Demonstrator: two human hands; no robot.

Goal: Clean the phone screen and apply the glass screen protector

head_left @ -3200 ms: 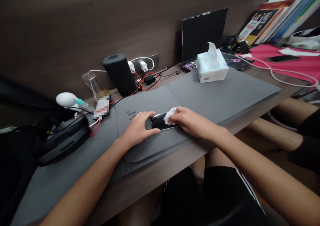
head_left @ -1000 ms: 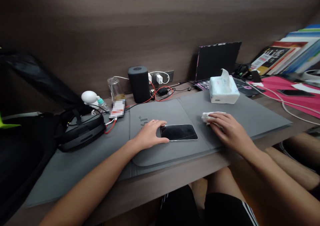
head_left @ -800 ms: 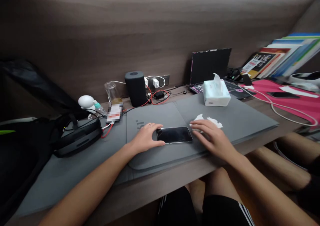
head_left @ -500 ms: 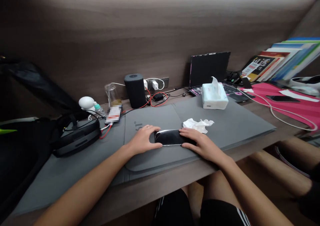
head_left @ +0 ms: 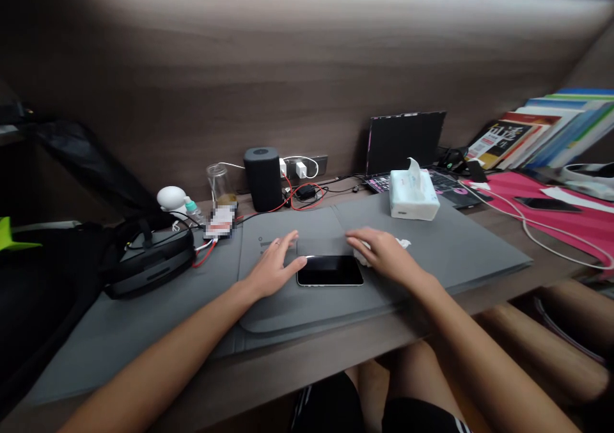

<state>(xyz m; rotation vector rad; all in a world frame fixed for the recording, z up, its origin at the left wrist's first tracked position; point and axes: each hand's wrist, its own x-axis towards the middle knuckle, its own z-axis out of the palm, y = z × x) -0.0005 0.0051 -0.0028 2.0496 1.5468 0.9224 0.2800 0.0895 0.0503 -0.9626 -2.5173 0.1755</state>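
Note:
A black-screened phone (head_left: 330,272) lies flat on the grey mat, sideways to me. Just above and behind it I make out a faint, clear, phone-sized sheet that looks like a screen protector (head_left: 321,246). My left hand (head_left: 275,265) is at its left end, thumb and fingers bracketing the edge, with the thumb near the phone's upper left corner. My right hand (head_left: 386,252) has bent fingers at the sheet's right end. A crumpled white tissue (head_left: 403,244) lies partly hidden behind my right hand.
A tissue pack (head_left: 413,196) sits before an open laptop (head_left: 407,142). Behind the mat stand a black speaker (head_left: 262,180) and a glass jar (head_left: 220,183), among cables. A dark headset (head_left: 151,260) is at left. Another person's legs (head_left: 542,343) show at lower right.
Both hands have risen off the phone's ends, so its whole screen shows. The clear sheet now appears apart from the phone, between the hands. The right hand has moved over the tissue.

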